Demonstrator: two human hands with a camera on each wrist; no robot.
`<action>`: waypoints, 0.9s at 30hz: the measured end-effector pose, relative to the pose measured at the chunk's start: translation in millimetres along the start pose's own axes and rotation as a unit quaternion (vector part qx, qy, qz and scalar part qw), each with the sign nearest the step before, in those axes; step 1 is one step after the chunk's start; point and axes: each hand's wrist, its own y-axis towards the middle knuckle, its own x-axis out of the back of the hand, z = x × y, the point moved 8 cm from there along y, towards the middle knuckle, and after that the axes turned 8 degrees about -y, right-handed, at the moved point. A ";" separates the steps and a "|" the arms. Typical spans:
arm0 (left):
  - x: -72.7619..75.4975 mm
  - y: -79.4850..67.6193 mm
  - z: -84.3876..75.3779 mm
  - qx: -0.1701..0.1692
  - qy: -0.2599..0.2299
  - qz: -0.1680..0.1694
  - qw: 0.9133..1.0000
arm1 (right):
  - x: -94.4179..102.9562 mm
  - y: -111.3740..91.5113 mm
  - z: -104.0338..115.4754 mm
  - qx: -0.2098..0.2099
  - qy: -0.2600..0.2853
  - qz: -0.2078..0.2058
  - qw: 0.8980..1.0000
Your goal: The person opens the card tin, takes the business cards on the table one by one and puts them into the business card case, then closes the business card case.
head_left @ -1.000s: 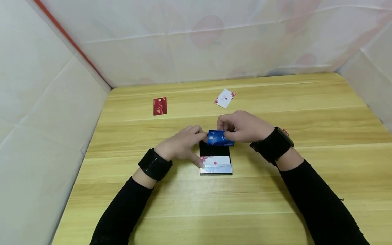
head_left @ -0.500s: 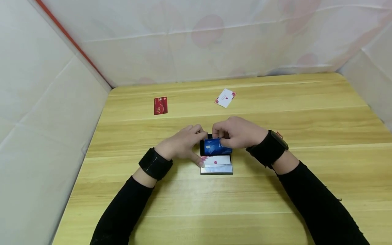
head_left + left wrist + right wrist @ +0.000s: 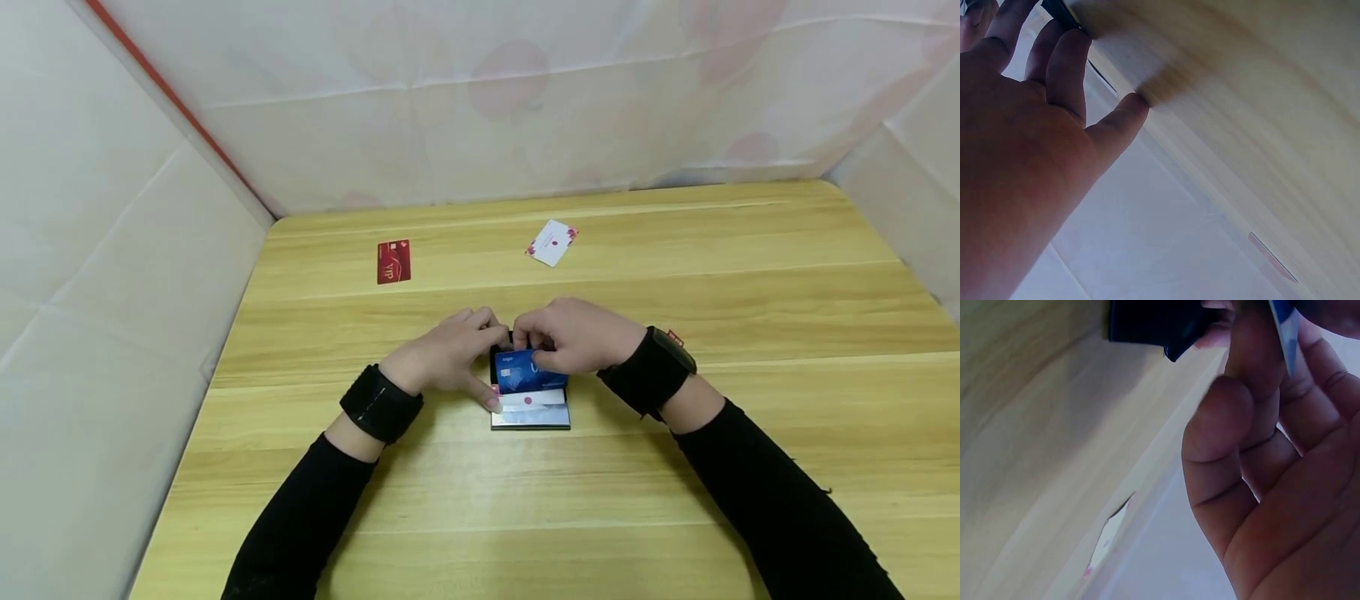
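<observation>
An open black card holder with a silvery near panel lies mid-table in the head view. A white card with pink print sits in its near part. My left hand holds the holder, thumb on its near left side and fingers at the raised far flap. My right hand pinches a blue card at its right part, over the holder and overlapping the top of the white card. In the right wrist view the blue card shows edge-on between thumb and fingers.
Farther back on the wooden table lie a red VIP card at left and another white card with pink flowers near the middle. Pale cloth walls stand behind and on both sides.
My right hand has brought the blue card down toward me and slightly left, from above the flap to the white card's upper edge. My left hand and the holder have stayed put.
</observation>
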 end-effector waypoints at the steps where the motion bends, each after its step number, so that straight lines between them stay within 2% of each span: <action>1: 0.2 -0.1 0.1 0.000 -0.001 -0.001 1.000 | -0.7 0.5 0.7 0.000 0.003 0.002 1.000; 9: -1.3 -1.8 -0.9 -0.025 -0.005 -0.014 1.000 | -9.8 2.4 4.4 -0.003 0.002 0.021 1.000; 13: -1.2 -2.5 -1.3 -0.023 -0.002 -0.012 1.000 | -13.3 2.1 6.1 -0.009 0.008 0.040 0.999; 27: -0.4 -3.3 -3.1 -0.027 -0.005 -0.008 1.000 | -20.9 2.4 8.5 -0.014 0.001 0.059 0.998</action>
